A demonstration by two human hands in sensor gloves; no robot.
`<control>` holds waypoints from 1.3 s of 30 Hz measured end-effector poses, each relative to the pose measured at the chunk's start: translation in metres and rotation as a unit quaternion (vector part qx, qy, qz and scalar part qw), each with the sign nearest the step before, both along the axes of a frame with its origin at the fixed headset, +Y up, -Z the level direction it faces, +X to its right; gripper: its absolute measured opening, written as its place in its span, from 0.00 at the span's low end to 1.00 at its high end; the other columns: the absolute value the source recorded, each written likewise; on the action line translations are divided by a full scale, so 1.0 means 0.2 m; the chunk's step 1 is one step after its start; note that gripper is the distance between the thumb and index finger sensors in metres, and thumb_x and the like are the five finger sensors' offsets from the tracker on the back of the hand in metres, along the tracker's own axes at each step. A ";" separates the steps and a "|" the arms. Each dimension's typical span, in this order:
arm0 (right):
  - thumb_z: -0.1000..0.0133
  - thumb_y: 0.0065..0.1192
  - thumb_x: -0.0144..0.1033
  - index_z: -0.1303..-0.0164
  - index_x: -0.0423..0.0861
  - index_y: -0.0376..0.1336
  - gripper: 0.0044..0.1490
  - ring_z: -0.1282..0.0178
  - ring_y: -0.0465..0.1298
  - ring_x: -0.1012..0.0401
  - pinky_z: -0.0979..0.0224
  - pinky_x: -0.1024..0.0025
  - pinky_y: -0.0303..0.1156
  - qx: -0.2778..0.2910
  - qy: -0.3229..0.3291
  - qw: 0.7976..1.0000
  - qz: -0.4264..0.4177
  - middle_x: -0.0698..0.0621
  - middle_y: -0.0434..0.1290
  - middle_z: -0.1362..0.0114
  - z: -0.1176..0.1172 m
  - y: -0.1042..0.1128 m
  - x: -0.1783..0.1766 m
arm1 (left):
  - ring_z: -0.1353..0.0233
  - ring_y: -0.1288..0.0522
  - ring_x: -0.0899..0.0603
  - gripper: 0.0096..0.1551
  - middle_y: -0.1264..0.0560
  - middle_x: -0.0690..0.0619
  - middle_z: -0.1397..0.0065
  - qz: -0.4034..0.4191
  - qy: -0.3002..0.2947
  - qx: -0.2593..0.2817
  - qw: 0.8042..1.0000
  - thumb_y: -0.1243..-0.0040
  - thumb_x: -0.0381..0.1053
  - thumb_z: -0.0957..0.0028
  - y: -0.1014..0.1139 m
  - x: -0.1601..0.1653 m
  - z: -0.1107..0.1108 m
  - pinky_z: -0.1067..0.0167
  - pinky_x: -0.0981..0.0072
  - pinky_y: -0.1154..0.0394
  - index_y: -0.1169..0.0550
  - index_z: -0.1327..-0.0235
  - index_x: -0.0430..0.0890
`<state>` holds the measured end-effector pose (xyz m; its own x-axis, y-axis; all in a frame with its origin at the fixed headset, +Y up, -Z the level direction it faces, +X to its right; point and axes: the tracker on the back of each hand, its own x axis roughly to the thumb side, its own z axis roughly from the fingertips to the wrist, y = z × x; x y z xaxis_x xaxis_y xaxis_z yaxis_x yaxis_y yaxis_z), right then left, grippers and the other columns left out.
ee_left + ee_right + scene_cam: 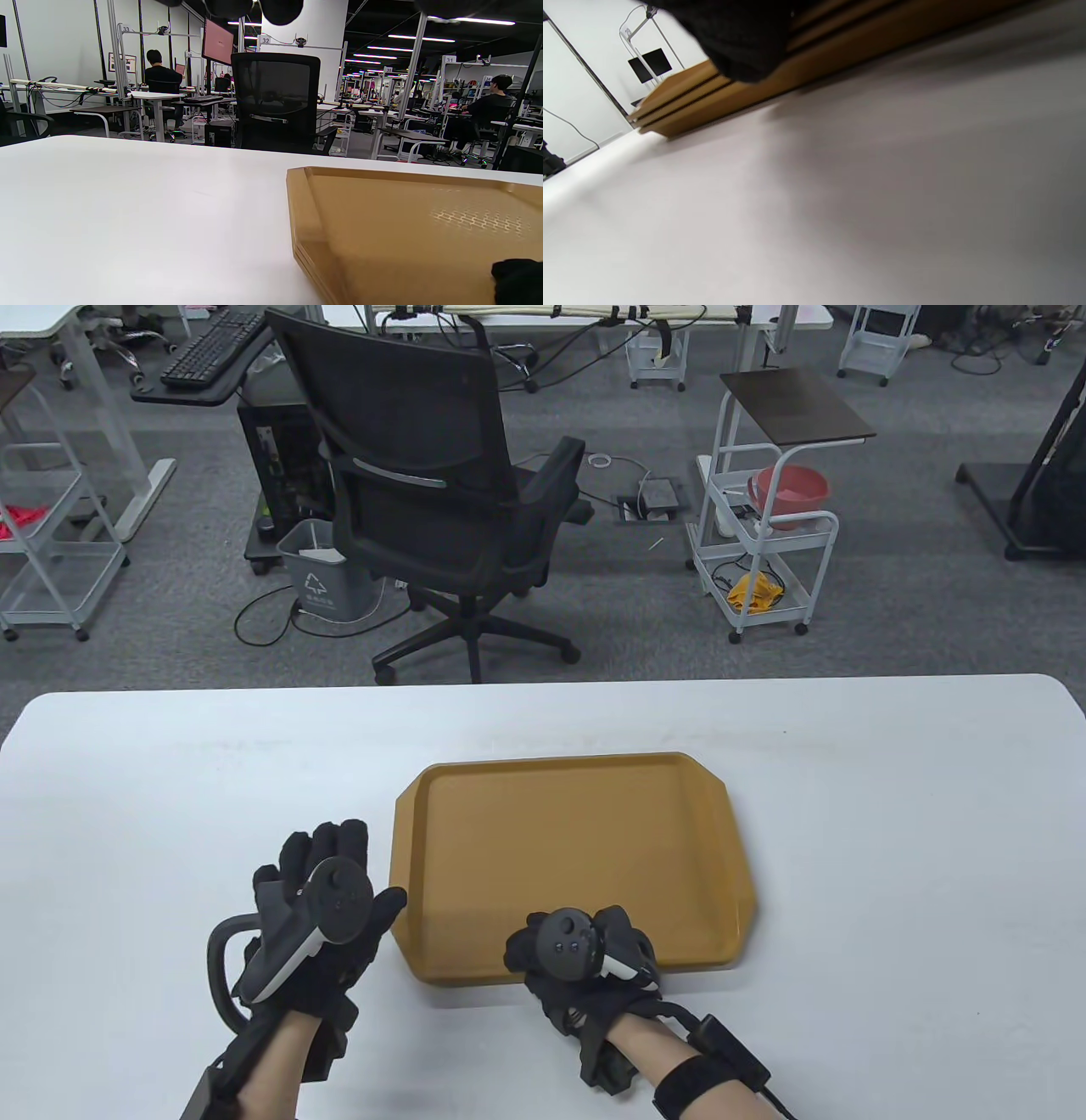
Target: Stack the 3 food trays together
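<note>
Table view: trays [577, 848] sit stacked on the counter [891, 831]; right hand [585, 950] fingers curled over the near rim, left hand [327, 899] fingers spread apart beside them.

trays [577, 857]: tan plastic, smooth with a dull sheen, fine grid texture on the floor of the top one, three stacked rims [683, 101] matt at the edge | table [170, 780]: white, smooth, softly reflective | left hand [318, 916] and right hand [585, 959]: black knit cloth gloves, matt | trackers: glossy black plastic
</note>
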<state>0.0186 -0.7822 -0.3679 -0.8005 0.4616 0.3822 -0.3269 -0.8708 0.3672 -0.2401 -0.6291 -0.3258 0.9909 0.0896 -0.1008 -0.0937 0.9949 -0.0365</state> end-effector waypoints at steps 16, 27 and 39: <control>0.40 0.54 0.51 0.18 0.48 0.46 0.43 0.15 0.41 0.40 0.21 0.41 0.40 0.079 -0.029 0.996 -0.013 0.38 0.45 0.13 -0.01 0.34 0.35 | 0.09 0.52 0.37 0.51 0.53 0.55 0.09 0.003 -0.008 0.020 1.000 0.56 0.75 0.49 0.00 0.01 0.00 0.17 0.33 0.51 0.55 0.16 0.60; 0.39 0.52 0.55 0.14 0.49 0.39 0.49 0.15 0.37 0.39 0.21 0.40 0.37 0.213 -0.135 0.968 0.010 0.37 0.41 0.11 0.16 0.70 0.75 | 0.08 0.54 0.38 0.49 0.56 0.58 0.09 -0.010 -0.020 0.062 0.998 0.56 0.74 0.49 0.01 0.04 0.02 0.17 0.35 0.52 0.55 0.16 0.62; 0.40 0.51 0.58 0.14 0.48 0.38 0.50 0.15 0.35 0.39 0.21 0.40 0.36 0.239 -0.178 0.955 0.012 0.36 0.39 0.11 0.21 0.72 0.84 | 0.08 0.57 0.37 0.51 0.57 0.57 0.08 -0.015 -0.020 0.072 0.997 0.55 0.75 0.50 0.01 0.05 0.02 0.17 0.33 0.54 0.56 0.16 0.62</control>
<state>0.1862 -0.6390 -0.3250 -0.9270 0.2836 0.2456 -0.3355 -0.9197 -0.2040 -0.2300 -0.6275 -0.3227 0.9963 0.0699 -0.0497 -0.0644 0.9924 0.1046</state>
